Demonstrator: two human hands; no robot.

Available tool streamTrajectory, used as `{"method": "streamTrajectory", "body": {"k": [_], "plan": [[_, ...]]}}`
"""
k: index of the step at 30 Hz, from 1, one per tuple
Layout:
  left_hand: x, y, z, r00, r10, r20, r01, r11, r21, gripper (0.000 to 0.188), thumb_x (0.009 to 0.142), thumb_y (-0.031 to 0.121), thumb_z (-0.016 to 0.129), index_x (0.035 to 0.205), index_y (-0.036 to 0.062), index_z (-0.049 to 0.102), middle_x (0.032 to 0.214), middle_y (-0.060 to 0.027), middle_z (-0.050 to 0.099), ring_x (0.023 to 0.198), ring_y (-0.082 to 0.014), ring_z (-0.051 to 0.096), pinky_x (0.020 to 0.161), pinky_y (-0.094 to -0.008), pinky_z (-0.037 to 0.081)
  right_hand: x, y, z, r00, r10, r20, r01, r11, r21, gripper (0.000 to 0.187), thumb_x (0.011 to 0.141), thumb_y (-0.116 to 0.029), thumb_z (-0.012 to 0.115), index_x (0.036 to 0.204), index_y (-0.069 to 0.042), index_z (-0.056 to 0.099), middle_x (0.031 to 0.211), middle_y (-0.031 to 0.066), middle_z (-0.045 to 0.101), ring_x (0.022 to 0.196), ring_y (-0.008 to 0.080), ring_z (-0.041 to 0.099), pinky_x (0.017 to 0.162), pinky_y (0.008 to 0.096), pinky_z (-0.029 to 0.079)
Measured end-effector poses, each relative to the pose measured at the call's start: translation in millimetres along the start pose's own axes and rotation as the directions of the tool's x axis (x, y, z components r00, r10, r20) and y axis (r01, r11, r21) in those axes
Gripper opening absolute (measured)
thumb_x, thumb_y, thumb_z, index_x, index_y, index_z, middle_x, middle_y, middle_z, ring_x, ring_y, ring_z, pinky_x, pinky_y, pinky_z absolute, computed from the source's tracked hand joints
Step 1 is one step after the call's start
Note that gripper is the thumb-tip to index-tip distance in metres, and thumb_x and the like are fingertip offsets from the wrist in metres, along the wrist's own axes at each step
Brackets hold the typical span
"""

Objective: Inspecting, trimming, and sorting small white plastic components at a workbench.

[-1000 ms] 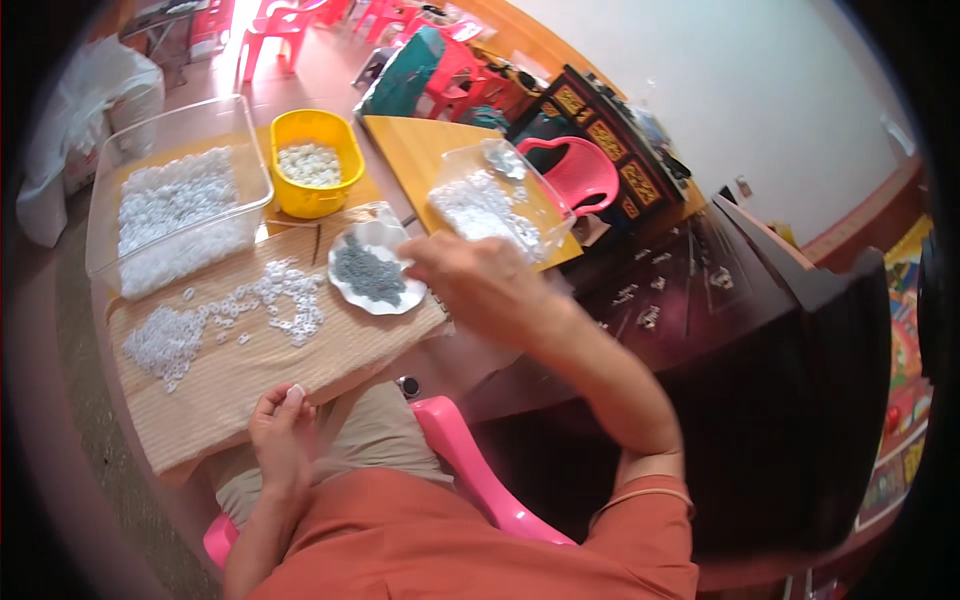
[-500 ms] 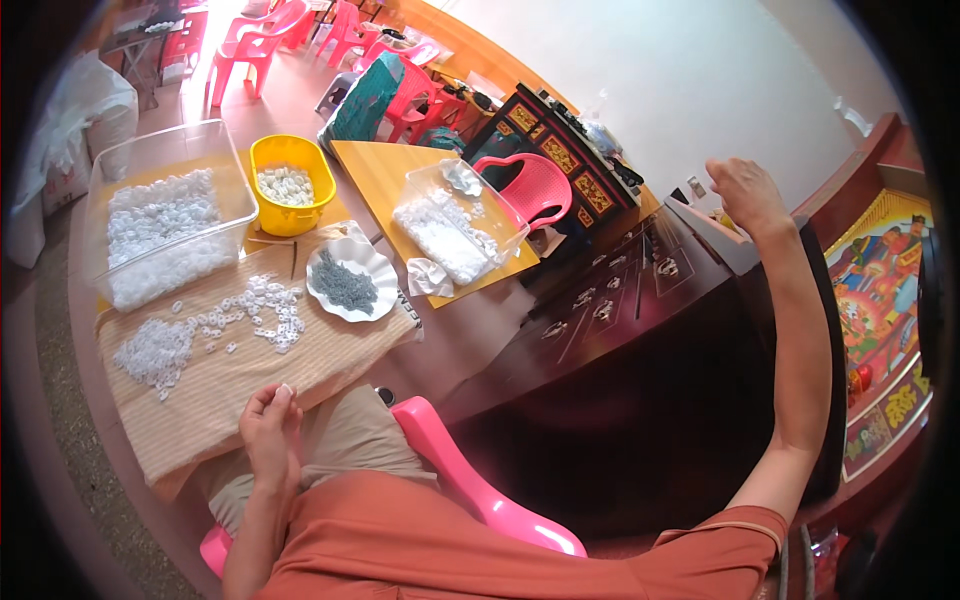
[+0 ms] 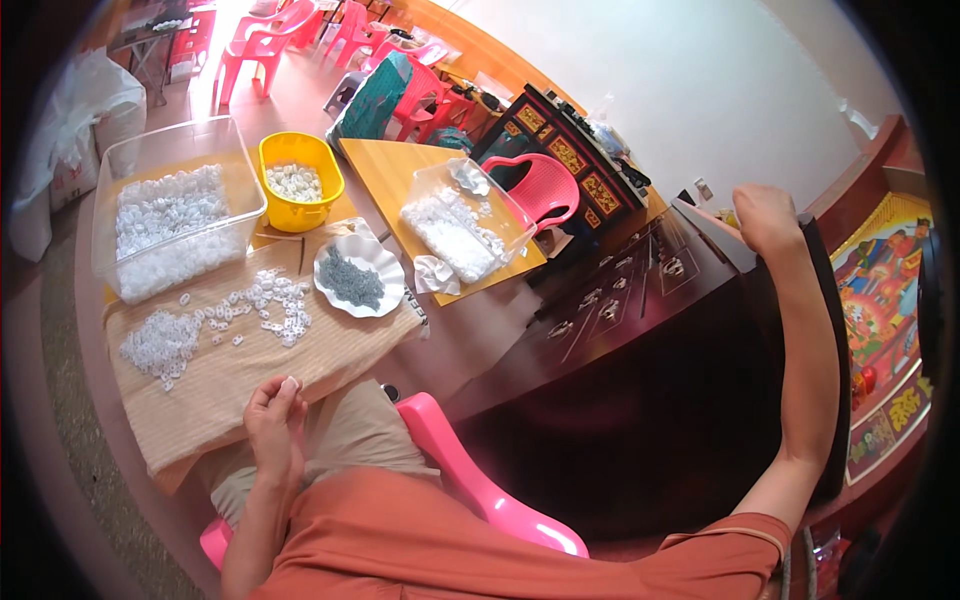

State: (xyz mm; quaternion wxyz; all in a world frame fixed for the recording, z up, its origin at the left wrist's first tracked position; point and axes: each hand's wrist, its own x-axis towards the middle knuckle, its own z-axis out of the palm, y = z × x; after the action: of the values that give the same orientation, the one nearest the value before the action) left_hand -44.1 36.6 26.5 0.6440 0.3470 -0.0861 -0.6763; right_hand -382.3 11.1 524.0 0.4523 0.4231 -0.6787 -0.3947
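At the near edge of the cloth-covered table (image 3: pixel 250 375), my left hand (image 3: pixel 272 425) is closed in a pinch with a small white piece (image 3: pixel 290 384) at its fingertips. My right hand (image 3: pixel 766 220) is closed at the end of my outstretched arm, above the far end of the dark cabinet; what its fingers hold, if anything, is hidden. Small white plastic pieces lie on the cloth in a dense heap (image 3: pixel 160 343) and a looser scatter (image 3: pixel 280 305). Beside them, a white scalloped plate (image 3: pixel 393 270) carries a mound of small grey parts (image 3: pixel 350 278).
Behind the cloth stand a clear bin (image 3: pixel 240 205) of white pieces and a yellow tub (image 3: pixel 300 215). Another clear box (image 3: pixel 450 235) sits on a second wooden table (image 3: pixel 375 175). The dark cabinet (image 3: pixel 640 400) blocks my right side; a pink chair (image 3: pixel 535 195) stands behind.
My right hand has come down a little and turned, its fingers now pointing lower. My left hand keeps its pinch by the table edge. The whole view has shifted slightly.
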Motion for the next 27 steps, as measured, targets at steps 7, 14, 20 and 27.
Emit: {"method": "streamTrajectory", "body": {"k": [7,14,20,27], "plan": [[5.3,-4.0,-4.9,1.000,0.003,0.021,-0.004,1.000,0.029,0.011,0.088,0.009,0.065,0.098,0.0064,0.061,0.085,-0.0034,0.064,0.068,-0.0073,0.058,0.064,-0.0215,0.052,-7.0,4.2,22.8,0.967,-0.020,-0.256,0.002,0.997,-0.071,0.013,0.075,-0.007,0.064,0.086,-0.006,0.060,0.087,0.0138,0.063,0.087,0.0310,0.064,0.075,0.0417,0.051],[4.3,-5.4,-0.2,1.000,-0.020,-0.002,0.020,0.998,0.056,0.011,0.088,0.008,0.065,0.099,0.0053,0.061,0.084,-0.0030,0.064,0.069,-0.0077,0.059,0.064,-0.0213,0.052,-25.2,10.8,25.9,0.931,0.059,-0.359,-0.067,0.998,-0.009,0.015,0.084,-0.018,0.063,0.086,-0.005,0.055,0.084,0.0145,0.059,0.088,0.0333,0.058,0.093,0.0462,0.040],[5.0,-5.6,-0.5,0.999,-0.043,0.009,0.043,0.997,0.060,0.012,0.089,0.008,0.064,0.100,0.0046,0.060,0.083,-0.0028,0.064,0.069,-0.0075,0.059,0.065,-0.0212,0.052,-29.2,29.0,37.0,0.915,-0.037,-0.403,-0.019,0.991,-0.133,0.011,0.087,-0.015,0.058,0.092,-0.006,0.055,0.087,0.0114,0.060,0.090,0.0301,0.060,0.099,0.0462,0.038],[3.9,-1.9,-3.2,0.999,-0.041,0.028,0.040,0.998,0.044,0.016,0.086,0.008,0.067,0.100,0.0037,0.060,0.088,-0.0035,0.066,0.070,-0.0063,0.059,0.065,-0.0190,0.051,-1.3,42.8,55.1,0.953,-0.034,-0.302,-0.014,0.987,-0.157,0.024,0.076,-0.011,0.067,0.095,-0.007,0.054,0.091,0.0119,0.059,0.091,0.0303,0.060,0.079,0.0432,0.047]]}}
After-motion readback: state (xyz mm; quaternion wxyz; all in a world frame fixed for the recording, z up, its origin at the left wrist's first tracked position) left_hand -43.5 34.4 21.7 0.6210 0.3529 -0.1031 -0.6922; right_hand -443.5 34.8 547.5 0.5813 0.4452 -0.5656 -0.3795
